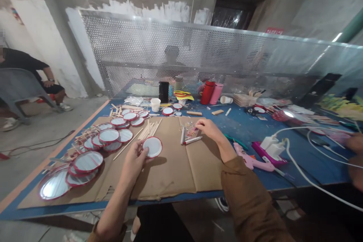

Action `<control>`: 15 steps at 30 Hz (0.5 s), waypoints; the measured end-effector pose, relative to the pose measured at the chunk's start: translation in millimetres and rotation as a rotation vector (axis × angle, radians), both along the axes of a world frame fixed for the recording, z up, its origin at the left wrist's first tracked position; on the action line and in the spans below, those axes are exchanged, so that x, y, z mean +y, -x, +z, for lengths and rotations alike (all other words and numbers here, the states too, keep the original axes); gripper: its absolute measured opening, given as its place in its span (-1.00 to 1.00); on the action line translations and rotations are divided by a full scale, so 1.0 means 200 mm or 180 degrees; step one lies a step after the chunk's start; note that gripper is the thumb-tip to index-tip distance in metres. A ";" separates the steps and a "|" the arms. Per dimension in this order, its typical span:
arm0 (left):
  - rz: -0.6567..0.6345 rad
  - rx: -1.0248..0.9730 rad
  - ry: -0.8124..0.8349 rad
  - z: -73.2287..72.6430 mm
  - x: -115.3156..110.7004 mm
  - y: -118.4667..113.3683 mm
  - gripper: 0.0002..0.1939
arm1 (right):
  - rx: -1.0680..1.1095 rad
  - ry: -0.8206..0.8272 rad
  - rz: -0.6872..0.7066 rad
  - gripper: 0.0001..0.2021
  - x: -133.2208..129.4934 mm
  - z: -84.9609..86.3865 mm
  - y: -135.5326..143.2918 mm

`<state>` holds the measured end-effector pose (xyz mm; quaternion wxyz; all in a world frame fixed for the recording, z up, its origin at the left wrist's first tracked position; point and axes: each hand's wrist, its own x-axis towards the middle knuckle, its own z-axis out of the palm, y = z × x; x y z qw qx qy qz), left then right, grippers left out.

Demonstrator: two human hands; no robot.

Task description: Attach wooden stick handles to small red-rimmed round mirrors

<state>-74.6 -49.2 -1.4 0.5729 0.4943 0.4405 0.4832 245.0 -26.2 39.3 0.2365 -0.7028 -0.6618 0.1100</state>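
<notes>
My left hand (135,157) grips a small round mirror (152,147) by its left edge, above the cardboard sheet (170,181). It has a red rim and a pale face. My right hand (208,128) is closed in a pinch over a little pile of thin coloured bits (191,129); what the fingertips hold is too small to tell. Two markers lie beside that pile, one upright in direction (183,136) and one slanted (193,140). Thin wooden sticks (150,129) lie behind the held mirror. Many red-rimmed mirrors (88,162) overlap in stacks at the left.
A pink glue gun (255,162) and a purple power strip (266,154) with white cables lie at the right. Behind stand a paper cup (155,104), a black phone (163,92), and red (207,92) and pink (216,93) bottles. Another person's arm (356,159) shows at far right.
</notes>
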 end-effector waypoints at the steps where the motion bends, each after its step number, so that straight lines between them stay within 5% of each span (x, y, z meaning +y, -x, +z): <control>1: -0.0046 0.0000 0.0000 0.00 0.00 0.00 -0.63 | 0.0242 -0.0127 0.0047 -0.78 0.00 0.00 0.00; 5: -0.0125 0.0161 0.0028 0.00 -0.01 -0.01 -0.69 | 0.1102 -0.0524 0.0076 -0.79 0.01 -0.02 0.01; 15: -0.0258 0.0605 -0.0263 -0.06 0.02 -0.01 -0.69 | 0.1724 -0.0815 0.0037 -0.80 0.01 -0.01 0.06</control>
